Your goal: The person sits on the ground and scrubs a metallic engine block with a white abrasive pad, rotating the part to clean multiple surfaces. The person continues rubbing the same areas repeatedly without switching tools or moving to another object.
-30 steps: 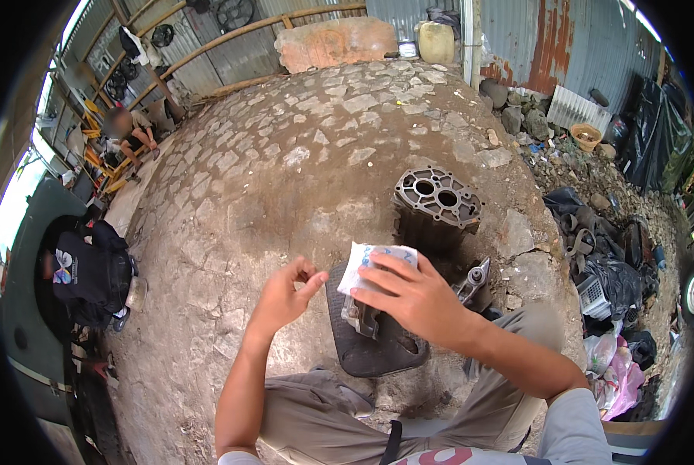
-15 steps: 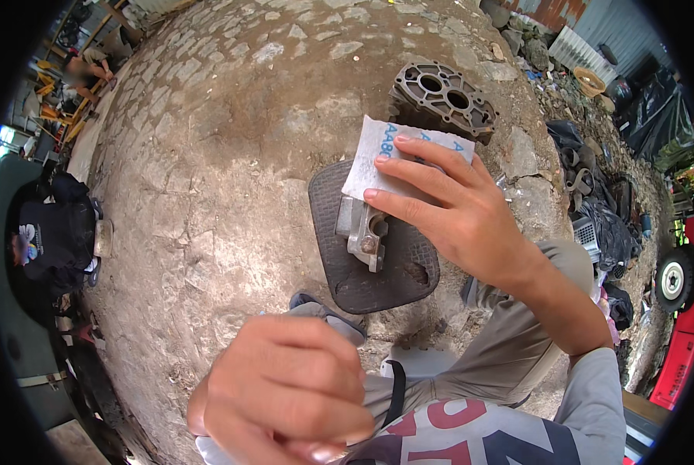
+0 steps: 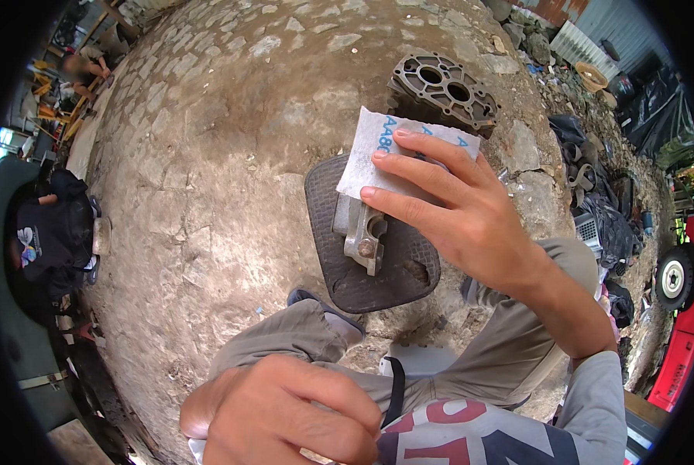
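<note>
Clock positions are read from the mat. We count one sheet of paper (image 3: pixel 369 159), at 12 o'clock; one metal part (image 3: pixel 355 242), on the mat; one dark mat (image 3: pixel 328 260); one engine block (image 3: pixel 444 84), at 1 o'clock, apart from the mat, with two large round holes in its top. We list two hands: the right hand (image 3: pixel 475 213) at 3 o'clock, the left hand (image 3: pixel 289 415) at 7 o'clock. Further entries: two other people, one in a dark shirt (image 3: pixel 49 236) at 9 o'clock, one beyond at 10; one basket (image 3: pixel 591 76) at 2 o'clock; one red vehicle (image 3: pixel 681 349), with one wheel (image 3: pixel 674 279) visible, at 3 to 4 o'clock.

Hidden or cut off: the upper end of the metal part, under the paper; the right thumb; the left palm and part of the left fingers, lost at the lower edge. The vehicle runs out of view.

Right hand: three fingers plainly seen, outstretched and slightly spread over the paper; we cannot tell whether it grips underneath. Left hand: fingers bent, knuckles up; we cannot tell whether they close on anything.

Paper: whitish, blue print, free corner towards 11 o'clock, laid across the metal part. Metal part: dull grey, a half-round notch at its 3 o'clock side, a brownish round spot below that.
</note>
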Available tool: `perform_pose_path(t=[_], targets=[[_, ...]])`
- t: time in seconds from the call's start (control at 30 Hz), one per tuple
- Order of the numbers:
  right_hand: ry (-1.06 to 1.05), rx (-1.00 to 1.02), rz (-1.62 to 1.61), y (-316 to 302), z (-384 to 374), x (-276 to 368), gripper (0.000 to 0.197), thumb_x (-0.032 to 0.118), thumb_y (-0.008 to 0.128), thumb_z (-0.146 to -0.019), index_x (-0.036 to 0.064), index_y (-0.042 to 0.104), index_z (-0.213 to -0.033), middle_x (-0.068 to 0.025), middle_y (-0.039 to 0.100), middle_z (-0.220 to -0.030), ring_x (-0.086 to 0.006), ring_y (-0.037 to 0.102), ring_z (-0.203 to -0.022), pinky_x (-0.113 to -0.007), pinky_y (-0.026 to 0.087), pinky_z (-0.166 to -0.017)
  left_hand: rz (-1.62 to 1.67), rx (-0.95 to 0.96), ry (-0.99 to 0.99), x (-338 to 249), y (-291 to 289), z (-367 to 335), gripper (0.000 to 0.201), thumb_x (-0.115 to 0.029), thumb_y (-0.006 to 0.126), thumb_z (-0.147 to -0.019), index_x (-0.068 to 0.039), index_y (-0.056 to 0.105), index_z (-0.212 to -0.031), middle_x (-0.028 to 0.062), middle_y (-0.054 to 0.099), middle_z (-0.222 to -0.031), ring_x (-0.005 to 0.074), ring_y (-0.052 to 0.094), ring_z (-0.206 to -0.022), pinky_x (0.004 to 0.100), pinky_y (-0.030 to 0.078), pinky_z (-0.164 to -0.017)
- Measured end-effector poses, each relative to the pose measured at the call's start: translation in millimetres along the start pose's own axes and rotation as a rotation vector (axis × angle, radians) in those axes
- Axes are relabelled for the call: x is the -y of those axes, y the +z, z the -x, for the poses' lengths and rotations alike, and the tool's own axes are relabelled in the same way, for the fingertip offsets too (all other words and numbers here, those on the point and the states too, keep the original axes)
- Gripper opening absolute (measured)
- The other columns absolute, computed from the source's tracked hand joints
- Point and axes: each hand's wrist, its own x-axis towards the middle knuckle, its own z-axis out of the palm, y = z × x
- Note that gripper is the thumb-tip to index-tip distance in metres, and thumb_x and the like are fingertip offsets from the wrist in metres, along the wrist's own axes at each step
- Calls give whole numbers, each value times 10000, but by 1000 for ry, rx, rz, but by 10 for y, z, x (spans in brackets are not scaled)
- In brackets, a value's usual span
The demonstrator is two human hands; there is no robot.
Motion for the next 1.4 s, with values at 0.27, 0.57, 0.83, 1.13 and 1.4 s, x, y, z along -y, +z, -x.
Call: perform_pose_path(t=[0.27, 0.57, 0.83, 1.13, 1.4], targets=[[2, -13, -24, 29, 7, 27, 425, 99, 698, -811, 183, 772, -1221, -39, 683, -1357, -260, 577, -1355, -452, 500, -999, -64, -165, -185, -175, 230, -159, 55, -198, 816, -906, -236, 814, -946, 31, 640, -813, 163, 574, -683, 318, 488, -686], [3, 23, 37, -28, 28, 8, 430, 113, 699, -820, 195, 770, -1236, -34, 679, -1379, -252, 575, -1366, -449, 500, -1005, -274, -169, -225, 204, -89, 173, 156, -160, 702, -875, -88, 758, -1003, 55, 677, -824, 195, 619, -666, 347, 485, -585], [-32, 23, 54, -48, -16, 56, 419, 94, 694, -835, 204, 780, -1231, -20, 680, -1367, -242, 576, -1361, -439, 493, -1014, -649, -72, -496, 337, -308, 380, 273, -175, 631, -1001, -6, 707, -1202, 101, 709, -890, 198, 648, -730, 347, 515, -657], [-39, 33, 47, -100, -80, 168, 340, 97, 715, -858, 180, 792, -1178, -17, 712, -1292, -239, 605, -1315, -442, 494, -1007, -717, -214, -719, 487, -426, 483, 279, -235, 642, -1037, -27, 737, -1197, 126, 741, -952, 240, 706, -831, 369, 557, -775], [-35, 60, -14, -126, -107, 198, 321, 56, 714, -862, 146, 796, -1159, -53, 707, -1298, -273, 602, -1317, -462, 496, -1032, -706, -241, -820, 578, -455, 539, 278, -273, 602, -1064, -66, 731, -1198, 146, 769, -1059, 279, 742, -914, 392, 566, -806]])
